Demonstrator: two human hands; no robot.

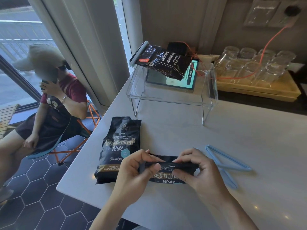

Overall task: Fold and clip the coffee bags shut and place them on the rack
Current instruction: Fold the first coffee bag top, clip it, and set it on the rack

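Both hands on the nearest black foil coffee bag with gold lettering (167,173), lying on the pale grey countertop (249,146) close to the near edge. Left hand (132,170) pinches the bag's folded top at its left end, thumb on the front, fingers curled over the fold; right hand (197,170) grips the same fold at the right end the same way. Top edge of that bag is rolled down into a flat band between the two hands. Just right of the right hand: two light blue plastic sealing clips (227,161), lying open on the counter, one partly behind the hand. Left of the hands, touching the held bag: second black coffee bag (118,146), flat, face up, top not folded, no clip. Further back: clear acrylic riser rack (172,95) standing on the counter; a third black coffee bag (163,63) lies tilted on its top, mouth closed with a light blue clip (138,53) that overhangs the rack's left edge. Under the rack, a tablet with lit screen (171,80). Far right: wooden tray (259,90) holding clear drinking glasses (252,67), upside down, in rows. Seated person in a cap (49,90) off the counter's left side.
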